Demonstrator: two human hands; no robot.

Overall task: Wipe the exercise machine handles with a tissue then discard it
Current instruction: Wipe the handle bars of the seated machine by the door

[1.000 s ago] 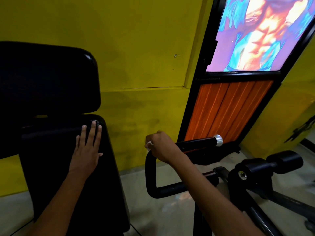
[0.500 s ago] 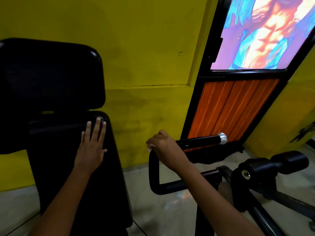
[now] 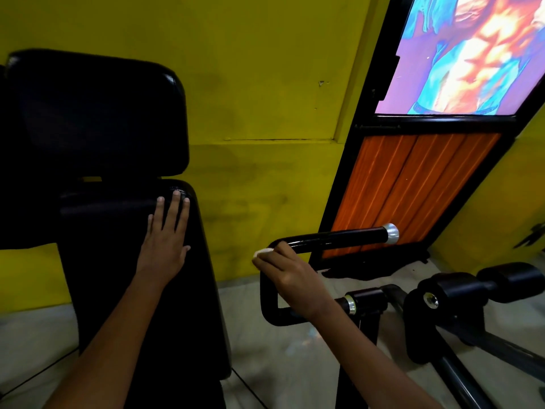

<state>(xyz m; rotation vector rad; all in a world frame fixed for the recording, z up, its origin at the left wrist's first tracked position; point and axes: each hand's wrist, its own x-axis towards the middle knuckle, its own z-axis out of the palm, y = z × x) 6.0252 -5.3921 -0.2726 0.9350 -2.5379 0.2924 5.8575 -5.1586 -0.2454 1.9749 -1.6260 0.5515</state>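
Wiping the bend of the handle with a tissue

The right hand (image 3: 290,273) is pinching a white tissue (image 3: 262,253) closed against the black handle (image 3: 333,240) at its curved corner, at about 5 o'clock in view, while the left hand (image 3: 165,243) is lying flat and open on the seat pad (image 3: 124,261) at 9 o'clock. Wiping seems midway; next likely calls for sliding the tissue along the bar toward its silver cap (image 3: 391,233), then discarding it.
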